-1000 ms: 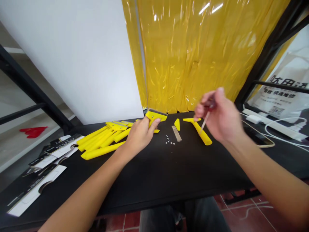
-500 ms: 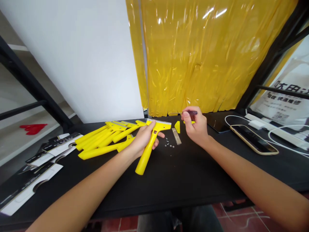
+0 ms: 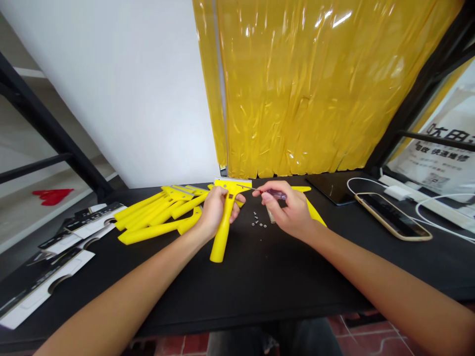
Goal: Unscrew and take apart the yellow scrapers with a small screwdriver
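My left hand (image 3: 217,207) is wrapped round the neck of a yellow scraper (image 3: 221,237), its wide metal-edged head pointing away from me. In my right hand (image 3: 291,205) is a small screwdriver (image 3: 276,194) with a clear purplish handle. Its thin shaft points left, and the tip is at the right side of the scraper's head; whether it sits in a screw I cannot tell. Several small screws and nuts (image 3: 256,218) lie on the black table between the hands. A metal plate (image 3: 271,215) is partly hidden by my right hand, and another yellow scraper (image 3: 315,212) lies behind it.
Several yellow scrapers (image 3: 148,210) are piled left of my left hand. Printed card sleeves (image 3: 48,287) lie at the far left. On the right are a dark tablet (image 3: 332,190), a phone (image 3: 393,216), white cables and a power strip (image 3: 426,198). A yellow plastic curtain (image 3: 297,89) hangs behind.
My right hand has come left and down with the screwdriver, bringing its tip to the scraper's head. The held scraper has shifted slightly left and turned more upright.
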{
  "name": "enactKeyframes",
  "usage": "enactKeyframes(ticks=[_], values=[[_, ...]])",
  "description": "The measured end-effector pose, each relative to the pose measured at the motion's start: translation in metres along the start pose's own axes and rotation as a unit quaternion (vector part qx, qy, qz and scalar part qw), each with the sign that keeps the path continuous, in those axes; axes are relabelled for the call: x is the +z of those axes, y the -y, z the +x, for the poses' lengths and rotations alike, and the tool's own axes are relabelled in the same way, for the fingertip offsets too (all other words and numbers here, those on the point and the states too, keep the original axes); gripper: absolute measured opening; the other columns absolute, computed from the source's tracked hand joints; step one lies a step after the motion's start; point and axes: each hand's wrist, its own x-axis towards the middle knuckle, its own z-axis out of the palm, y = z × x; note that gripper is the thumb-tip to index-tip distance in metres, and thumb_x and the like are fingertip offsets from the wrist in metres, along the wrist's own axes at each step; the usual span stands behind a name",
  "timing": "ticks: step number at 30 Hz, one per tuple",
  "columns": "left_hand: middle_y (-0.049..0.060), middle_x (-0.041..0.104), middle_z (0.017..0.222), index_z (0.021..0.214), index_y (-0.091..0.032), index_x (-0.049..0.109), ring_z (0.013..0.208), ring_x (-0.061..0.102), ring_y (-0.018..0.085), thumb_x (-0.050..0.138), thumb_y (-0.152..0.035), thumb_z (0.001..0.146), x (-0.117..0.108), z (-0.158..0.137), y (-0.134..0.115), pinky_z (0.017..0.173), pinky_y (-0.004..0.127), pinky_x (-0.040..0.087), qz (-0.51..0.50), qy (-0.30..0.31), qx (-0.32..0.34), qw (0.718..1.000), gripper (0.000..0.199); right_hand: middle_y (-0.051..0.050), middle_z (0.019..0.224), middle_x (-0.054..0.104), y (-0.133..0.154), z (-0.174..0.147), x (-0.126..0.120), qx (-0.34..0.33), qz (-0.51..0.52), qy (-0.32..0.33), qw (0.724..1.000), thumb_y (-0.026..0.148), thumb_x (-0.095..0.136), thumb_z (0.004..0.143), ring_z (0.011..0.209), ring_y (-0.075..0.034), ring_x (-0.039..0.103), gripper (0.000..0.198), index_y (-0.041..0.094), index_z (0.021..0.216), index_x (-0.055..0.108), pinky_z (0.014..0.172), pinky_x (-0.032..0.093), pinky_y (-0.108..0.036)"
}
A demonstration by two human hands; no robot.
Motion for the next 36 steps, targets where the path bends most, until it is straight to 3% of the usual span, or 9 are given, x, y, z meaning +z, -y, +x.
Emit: enactKeyframes(ticks=[7,14,28,32,36], values=[[-0.002,0.061,0.055,0.089,-0.020,0.050,0.037,0.049,0.013,0.043,-0.032,0.084,0.000,-0.004,0.000,0.037,0.025,0.035,0.062,0.002,0.130,0.990,0.014,-0.003,0.098,0.076,0.008,0.000,0.000,-0.024,-0.025,0.018,0.999,0.028,0.057,0.098,0.079,-0.016,0.071,0.012,0.025,0.110,0.060,0.069,0.055,-0.032],[-0.008,0.057,0.051,0.101,-0.023,0.044,0.038,0.052,0.014,0.044,-0.030,0.087,0.006,-0.010,-0.001,0.038,0.023,0.036,0.106,-0.006,0.146,0.984,0.015,-0.004,0.102,0.076,0.010,0.000,0.003,-0.003,0.011,0.004,1.000,0.028,0.057,0.099,0.074,-0.014,0.071,0.014,0.025,0.112,0.059,0.069,0.057,-0.031],[-0.007,0.057,0.062,0.101,-0.023,0.045,0.042,0.053,0.011,0.042,-0.029,0.092,0.003,-0.006,0.002,0.039,0.022,0.037,0.158,-0.029,0.174,0.972,0.011,-0.003,0.107,0.075,0.009,-0.002,0.005,-0.013,0.044,0.007,0.999,0.022,0.057,0.098,0.079,-0.014,0.071,0.018,0.026,0.115,0.058,0.073,0.058,-0.030],[-0.001,0.067,0.085,0.103,-0.023,0.046,0.048,0.054,0.009,0.042,-0.030,0.095,0.001,-0.007,0.002,0.045,0.023,0.040,0.216,-0.053,0.222,0.949,0.011,-0.004,0.104,0.075,0.014,-0.001,0.006,0.040,0.057,0.000,0.998,0.025,0.058,0.097,0.074,-0.014,0.070,0.014,0.025,0.111,0.059,0.068,0.056,-0.030],[0.002,0.070,0.091,0.101,-0.023,0.046,0.057,0.058,0.012,0.042,-0.031,0.099,-0.003,-0.010,0.000,0.058,0.026,0.044,0.334,-0.084,0.263,0.901,0.010,-0.002,0.087,0.072,0.014,0.003,0.006,0.135,0.103,-0.031,0.985,0.034,0.058,0.096,0.065,-0.013,0.063,0.016,0.024,0.107,0.060,0.058,0.050,-0.028]])
